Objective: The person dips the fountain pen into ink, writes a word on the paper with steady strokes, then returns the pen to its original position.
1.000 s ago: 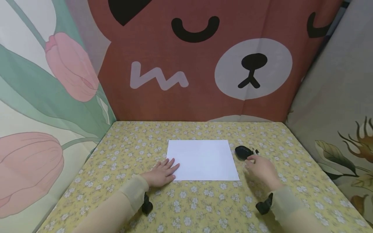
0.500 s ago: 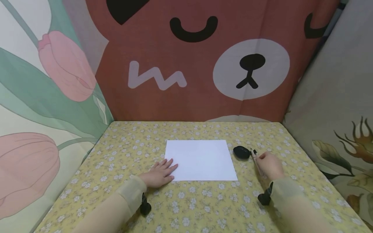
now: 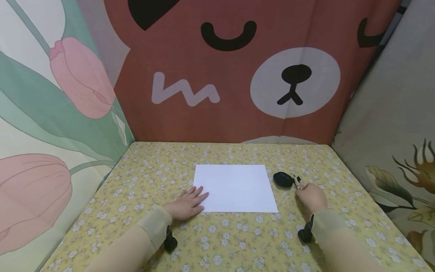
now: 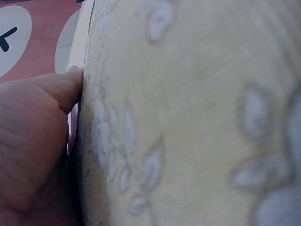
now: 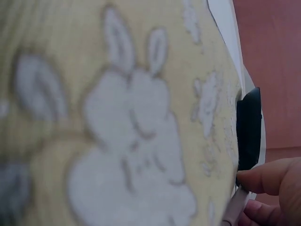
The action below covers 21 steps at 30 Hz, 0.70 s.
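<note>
A white sheet of paper (image 3: 238, 189) lies on the flowered cloth in the head view. My left hand (image 3: 186, 204) rests on its near left corner with fingers spread; the left wrist view shows part of this hand (image 4: 33, 136) beside the paper's edge. Right of the paper, my right hand (image 3: 312, 196) pinches a slim pale pen-like stick (image 3: 297, 184), its tip pointing away from me. The stick's front end is close beside a black oval object (image 3: 283, 180). In the right wrist view, thumb and finger hold the stick (image 5: 235, 207), with the black object (image 5: 249, 127) just beyond.
A small black piece (image 3: 299, 178) shows beside the stick's front end. Yellow flowered cloth (image 3: 238, 245) covers the table. A printed bear curtain (image 3: 234, 124) hangs at the back, with printed curtains at left (image 3: 34, 124) and right (image 3: 384, 124).
My right hand has moved slightly right from beside the black oval object, then a little back left, with the pale stick in its fingers. The left hand has stayed on the paper.
</note>
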Each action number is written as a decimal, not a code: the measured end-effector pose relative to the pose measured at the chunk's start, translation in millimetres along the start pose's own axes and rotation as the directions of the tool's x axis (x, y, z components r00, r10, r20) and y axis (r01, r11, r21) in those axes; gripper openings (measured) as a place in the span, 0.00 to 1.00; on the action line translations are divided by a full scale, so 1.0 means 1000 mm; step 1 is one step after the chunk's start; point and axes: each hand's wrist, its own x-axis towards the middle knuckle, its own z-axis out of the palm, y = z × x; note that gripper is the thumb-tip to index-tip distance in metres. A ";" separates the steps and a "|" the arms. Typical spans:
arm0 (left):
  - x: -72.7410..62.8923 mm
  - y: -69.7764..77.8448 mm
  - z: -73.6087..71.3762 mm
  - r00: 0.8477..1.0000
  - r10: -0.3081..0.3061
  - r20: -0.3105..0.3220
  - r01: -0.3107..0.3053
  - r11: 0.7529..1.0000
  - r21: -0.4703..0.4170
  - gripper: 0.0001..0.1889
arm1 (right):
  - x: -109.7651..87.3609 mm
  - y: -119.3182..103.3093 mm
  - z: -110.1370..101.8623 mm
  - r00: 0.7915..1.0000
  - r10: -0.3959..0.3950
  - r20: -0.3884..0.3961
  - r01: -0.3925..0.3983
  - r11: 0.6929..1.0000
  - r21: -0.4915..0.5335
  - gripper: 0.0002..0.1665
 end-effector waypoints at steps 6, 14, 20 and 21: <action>-0.001 0.001 0.000 1.000 -0.002 -0.004 0.002 1.000 0.009 0.31 | -0.001 -0.002 0.000 1.000 -0.011 -0.012 0.011 1.000 -0.003 0.18; 0.000 0.002 0.000 1.000 0.000 0.000 0.000 1.000 0.011 0.31 | -0.011 -0.004 -0.006 0.998 -0.040 -0.043 0.042 0.998 0.036 0.21; -0.001 0.003 -0.003 1.000 -0.004 0.005 0.004 1.000 0.000 0.31 | -0.016 -0.016 -0.014 0.995 -0.089 -0.051 0.088 0.996 -0.020 0.22; -0.001 0.003 -0.003 1.000 -0.005 0.006 0.005 1.000 -0.002 0.31 | -0.017 -0.018 -0.014 0.994 -0.095 -0.050 0.094 0.995 -0.023 0.20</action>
